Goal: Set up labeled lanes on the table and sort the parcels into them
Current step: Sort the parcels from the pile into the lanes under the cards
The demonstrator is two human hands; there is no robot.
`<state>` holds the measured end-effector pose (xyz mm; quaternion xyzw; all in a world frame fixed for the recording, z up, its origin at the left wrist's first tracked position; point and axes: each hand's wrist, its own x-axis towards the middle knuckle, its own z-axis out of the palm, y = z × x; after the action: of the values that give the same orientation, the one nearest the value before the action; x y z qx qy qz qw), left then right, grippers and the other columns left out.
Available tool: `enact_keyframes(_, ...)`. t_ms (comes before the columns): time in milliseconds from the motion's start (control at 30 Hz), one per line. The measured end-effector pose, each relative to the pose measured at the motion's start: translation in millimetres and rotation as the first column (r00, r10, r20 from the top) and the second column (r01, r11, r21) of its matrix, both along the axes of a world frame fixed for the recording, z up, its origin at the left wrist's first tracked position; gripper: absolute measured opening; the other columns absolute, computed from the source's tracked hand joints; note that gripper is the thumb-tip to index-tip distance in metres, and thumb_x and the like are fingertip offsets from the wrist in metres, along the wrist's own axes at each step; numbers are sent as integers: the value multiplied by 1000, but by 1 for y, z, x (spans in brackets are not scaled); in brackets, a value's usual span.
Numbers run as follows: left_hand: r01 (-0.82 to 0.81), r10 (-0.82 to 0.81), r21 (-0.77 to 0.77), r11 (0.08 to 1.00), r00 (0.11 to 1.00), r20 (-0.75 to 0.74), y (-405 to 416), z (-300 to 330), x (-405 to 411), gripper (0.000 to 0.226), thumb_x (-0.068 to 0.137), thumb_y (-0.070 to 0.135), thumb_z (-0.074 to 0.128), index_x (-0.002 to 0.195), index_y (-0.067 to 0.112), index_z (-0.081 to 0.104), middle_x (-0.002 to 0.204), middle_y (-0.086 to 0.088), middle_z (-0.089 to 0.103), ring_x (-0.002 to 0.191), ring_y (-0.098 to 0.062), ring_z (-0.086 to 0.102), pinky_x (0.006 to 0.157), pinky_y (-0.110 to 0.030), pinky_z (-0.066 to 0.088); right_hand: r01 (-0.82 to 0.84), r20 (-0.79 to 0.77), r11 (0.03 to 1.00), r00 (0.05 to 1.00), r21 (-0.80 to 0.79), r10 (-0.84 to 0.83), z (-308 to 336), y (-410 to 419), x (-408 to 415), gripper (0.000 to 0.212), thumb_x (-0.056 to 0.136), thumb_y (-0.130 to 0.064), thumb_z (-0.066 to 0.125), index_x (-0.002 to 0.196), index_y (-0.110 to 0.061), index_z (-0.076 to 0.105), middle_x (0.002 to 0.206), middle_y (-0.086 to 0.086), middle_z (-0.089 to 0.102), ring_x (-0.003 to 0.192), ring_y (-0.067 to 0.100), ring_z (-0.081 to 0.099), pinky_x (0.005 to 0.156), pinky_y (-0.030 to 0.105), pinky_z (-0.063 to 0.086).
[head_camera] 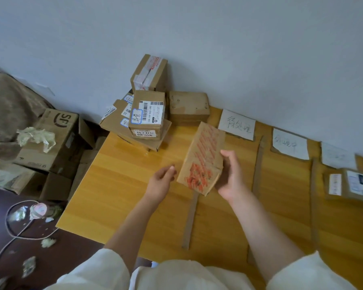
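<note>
My right hand (232,176) grips a red-printed parcel (201,159) tilted above the table (117,185), over the strip (190,220) bounding the first lane, while my left hand (161,181) hangs loosely curled and empty at its nine o'clock. The lanes look set: paper labels (237,124) line the wall from one to three o'clock, and one parcel (352,184) already lies at three o'clock. The pile (147,109) at eleven o'clock is still unsorted, so I judge most of the sorting remains.
</note>
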<state>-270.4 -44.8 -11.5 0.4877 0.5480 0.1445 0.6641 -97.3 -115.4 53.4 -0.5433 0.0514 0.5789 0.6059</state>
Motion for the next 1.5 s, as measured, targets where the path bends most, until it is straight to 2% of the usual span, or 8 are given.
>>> enact_keyframes(167,-25,78,-248,968,975,206,-8,28,18,38,95,47,49,114,19,68,106,0,74,89,-13,68,75,-26,50,-8,-137,1000,990,2,8,2,-13,5,30,91,-32,49,92,-10,69,79,7,69,71,21,67,66,31,52)
enact_keyframes(267,-63,118,-238,969,968,222,-13,32,22,19,95,40,54,109,33,64,100,9,73,85,-10,66,74,-29,51,-106,14,985,994,-134,109,-6,-16,9,28,93,-33,49,102,-13,67,82,3,73,75,19,70,69,31,55)
enact_keyframes(333,-72,123,-229,971,969,216,-17,32,24,10,95,37,55,102,37,62,98,9,72,87,-12,65,86,-36,50,-207,173,945,951,-255,255,-10,-19,11,40,88,-51,57,112,-21,66,96,-2,74,90,17,70,80,35,54)
enact_keyframes(467,-61,102,-192,979,972,211,-25,33,29,36,94,43,54,128,30,59,109,4,73,93,-15,66,93,-39,50,-318,294,894,863,-316,410,-4,-25,11,87,60,-71,75,131,-27,49,117,-7,67,103,13,65,74,33,52)
enact_keyframes(700,-65,90,-149,987,982,166,-32,37,37,38,97,46,47,129,31,58,109,5,73,99,-16,67,75,-31,51,-283,331,907,862,-313,383,-12,-35,25,83,65,-66,73,134,-29,47,118,-4,67,106,15,62,69,29,43)
enact_keyframes(1033,-27,45,-125,992,989,142,-42,39,53,32,95,42,53,127,36,59,106,7,74,99,-15,68,79,-31,53,-329,317,896,851,-299,419,-18,-54,41,83,61,-61,76,132,-27,48,110,-5,73,101,15,67,72,29,48)
enact_keyframes(1267,87,-81,-68,994,993,91,-60,39,82,25,97,30,52,120,29,63,104,5,73,94,-12,68,75,-26,53,-160,302,946,921,-283,246,-25,-90,65,82,54,-60,77,126,-26,57,106,-5,75,99,17,69,79,33,52)
enact_keyframes(1500,305,-300,78,949,951,-79,-99,24,135,24,93,23,59,116,24,65,109,0,68,100,-17,62,83,-28,48,101,227,958,973,-268,-39,-22,-158,110,40,84,-45,66,116,-21,66,102,-2,76,90,15,69,71,30,50)
